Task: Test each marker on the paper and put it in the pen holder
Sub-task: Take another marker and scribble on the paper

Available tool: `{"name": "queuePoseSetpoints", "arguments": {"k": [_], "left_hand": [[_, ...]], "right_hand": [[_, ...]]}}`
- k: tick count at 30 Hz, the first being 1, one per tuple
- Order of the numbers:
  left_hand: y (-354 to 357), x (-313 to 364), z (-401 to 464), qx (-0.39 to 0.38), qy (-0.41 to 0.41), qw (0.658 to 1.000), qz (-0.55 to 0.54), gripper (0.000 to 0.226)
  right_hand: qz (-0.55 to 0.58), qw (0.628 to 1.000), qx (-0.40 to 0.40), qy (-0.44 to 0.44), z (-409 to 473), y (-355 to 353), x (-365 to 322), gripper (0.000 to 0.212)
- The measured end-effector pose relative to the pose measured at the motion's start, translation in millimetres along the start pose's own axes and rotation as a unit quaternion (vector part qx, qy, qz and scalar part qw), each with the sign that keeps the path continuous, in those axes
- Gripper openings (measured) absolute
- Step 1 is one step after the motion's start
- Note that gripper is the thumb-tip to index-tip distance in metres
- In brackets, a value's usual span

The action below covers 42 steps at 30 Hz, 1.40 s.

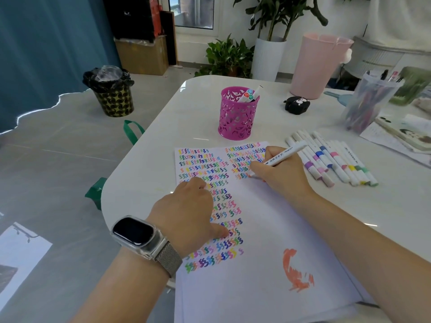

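Note:
A white sheet of paper (268, 229) lies on the table, covered with rows of small coloured squiggles and one orange scribble. My right hand (279, 173) grips a white marker (283, 153), its tip down on the paper by the right column of squiggles. My left hand (191, 213) rests on the left column, its fingers curled under with the thumb pressing the sheet; whether it holds anything is hidden. The pink perforated pen holder (238, 115) stands beyond the paper with a few markers in it. A row of several white markers (333, 162) lies to the right.
A pink bucket (317, 64), a black toy-like case (297, 104) and a clear cup of pens (366, 101) stand at the back right, with papers (396, 136) beside them. Off the table's left edge are a green bag (133, 131) and a bin (109, 92).

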<state>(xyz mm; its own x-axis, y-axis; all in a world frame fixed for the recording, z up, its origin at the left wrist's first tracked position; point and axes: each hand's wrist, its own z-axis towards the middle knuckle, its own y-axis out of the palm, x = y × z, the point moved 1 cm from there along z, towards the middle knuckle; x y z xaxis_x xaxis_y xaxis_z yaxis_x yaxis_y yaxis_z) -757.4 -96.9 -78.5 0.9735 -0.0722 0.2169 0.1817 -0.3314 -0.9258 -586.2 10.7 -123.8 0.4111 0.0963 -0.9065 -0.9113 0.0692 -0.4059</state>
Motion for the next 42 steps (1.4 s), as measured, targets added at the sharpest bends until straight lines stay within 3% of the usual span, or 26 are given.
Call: {"name": "queuePoseSetpoints", "arguments": {"k": [2, 5, 7, 11, 12, 14, 18, 22, 27, 31, 35, 42], "left_hand": [[0, 1, -1, 0.003, -0.008, 1.0, -0.004, 0.051], [-2, 4, -4, 0.044, 0.007, 0.999, -0.014, 0.037], [-3, 5, -3, 0.144, 0.073, 0.985, -0.064, 0.021], [-9, 8, 1, 0.154, 0.123, 0.963, -0.183, 0.029], [-6, 6, 2, 0.193, 0.126, 0.958, -0.17, 0.029], [-6, 11, 2, 0.184, 0.101, 0.955, -0.212, 0.025], [-10, 15, 0, 0.207, 0.115, 0.938, -0.255, 0.028], [-11, 15, -1, 0.201, 0.102, 0.941, -0.252, 0.014], [-13, 19, -4, 0.204, 0.116, 0.934, -0.27, 0.015], [-9, 21, -6, 0.248, 0.153, 0.929, -0.23, 0.024], [1, 19, -14, 0.344, 0.15, 0.926, -0.047, 0.028], [12, 17, -15, 0.371, 0.14, 0.917, -0.032, 0.032]], "right_hand": [[0.018, 1.0, 0.007, 0.02, 0, -1, -2, 0.039], [0.118, 0.987, 0.098, 0.058, 1, -10, -13, 0.034], [0.212, 0.965, 0.136, 0.073, -3, -19, -30, 0.03], [0.209, 0.977, 0.046, 0.029, -29, -35, -67, 0.016], [0.221, 0.975, 0.016, 0.023, -38, -36, -73, 0.016], [0.251, 0.967, -0.019, 0.024, -53, -37, -81, 0.025], [0.271, 0.962, -0.021, 0.019, -69, -32, -80, 0.033], [0.271, 0.963, -0.018, -0.002, -67, -31, -79, 0.039], [0.199, 0.979, -0.041, -0.027, -65, -28, -76, 0.039], [0.197, 0.977, -0.076, 0.015, -64, -26, -75, 0.04], [0.234, 0.961, -0.099, 0.11, -72, -14, -67, 0.045], [0.23, 0.956, -0.14, 0.12, -76, -11, -62, 0.05]]}}
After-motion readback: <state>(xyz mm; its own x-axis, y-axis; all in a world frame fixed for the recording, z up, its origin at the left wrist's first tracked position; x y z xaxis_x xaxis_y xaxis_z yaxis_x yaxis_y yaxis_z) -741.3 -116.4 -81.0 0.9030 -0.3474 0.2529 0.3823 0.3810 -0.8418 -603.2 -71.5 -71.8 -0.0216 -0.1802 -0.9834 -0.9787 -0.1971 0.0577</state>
